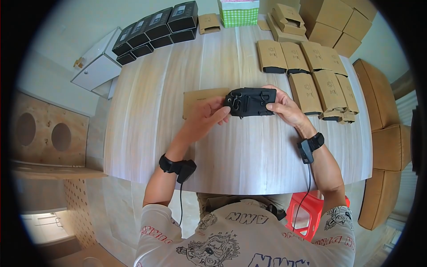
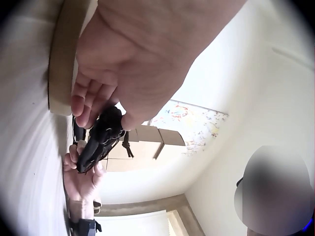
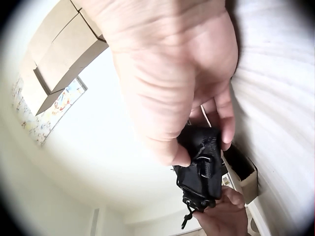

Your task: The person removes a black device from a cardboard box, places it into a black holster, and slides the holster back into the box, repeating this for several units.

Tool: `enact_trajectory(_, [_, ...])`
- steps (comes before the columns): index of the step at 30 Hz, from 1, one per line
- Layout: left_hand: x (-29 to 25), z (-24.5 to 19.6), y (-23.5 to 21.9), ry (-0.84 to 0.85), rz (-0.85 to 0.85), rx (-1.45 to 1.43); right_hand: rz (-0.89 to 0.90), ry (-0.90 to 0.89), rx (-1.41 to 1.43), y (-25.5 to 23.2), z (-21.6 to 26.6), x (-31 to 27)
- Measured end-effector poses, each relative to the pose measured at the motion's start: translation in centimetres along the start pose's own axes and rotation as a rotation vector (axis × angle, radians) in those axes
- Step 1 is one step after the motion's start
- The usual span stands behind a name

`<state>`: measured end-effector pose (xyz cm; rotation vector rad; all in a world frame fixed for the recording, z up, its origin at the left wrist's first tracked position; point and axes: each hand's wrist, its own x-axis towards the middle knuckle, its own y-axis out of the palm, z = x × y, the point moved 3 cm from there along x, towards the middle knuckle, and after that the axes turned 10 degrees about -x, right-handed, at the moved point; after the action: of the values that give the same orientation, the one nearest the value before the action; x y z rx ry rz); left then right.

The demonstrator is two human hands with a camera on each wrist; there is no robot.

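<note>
Black fabric, fitted with metal rings, makes up the pouch held above the middle of the worktop. The left hand pinches its left end between thumb and fingers; the right hand grips the other end, thumb on top. Beside the left hand lies a cardboard box. Black boxes stand in the far left corner.

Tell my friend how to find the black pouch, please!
Look at the big pale table. Near its middle, beside a flat brown box, the left hand and right hand hold the pouch by its two ends. It has metal rings and a dangling cord, unlike the black boxes stacked at the far left.
</note>
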<state>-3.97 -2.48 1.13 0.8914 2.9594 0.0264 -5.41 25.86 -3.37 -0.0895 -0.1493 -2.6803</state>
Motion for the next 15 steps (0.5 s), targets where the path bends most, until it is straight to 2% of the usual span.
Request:
enact_trajectory(7, [0.3,1.1,0.5,0.095,-0.052,-0.050,0.047,0.052,-0.115,0.4,0.8,-0.1])
enact_trajectory(10, [0.4,1.2,0.5,0.101,-0.113,-0.029,0.047,0.044,-0.152,0.4,0.8,0.0])
enact_trajectory(15, [0.7,2.2,-0.3,0.116,-0.119,-0.027,0.049,0.051,-0.177,0.5,0.9,-0.1])
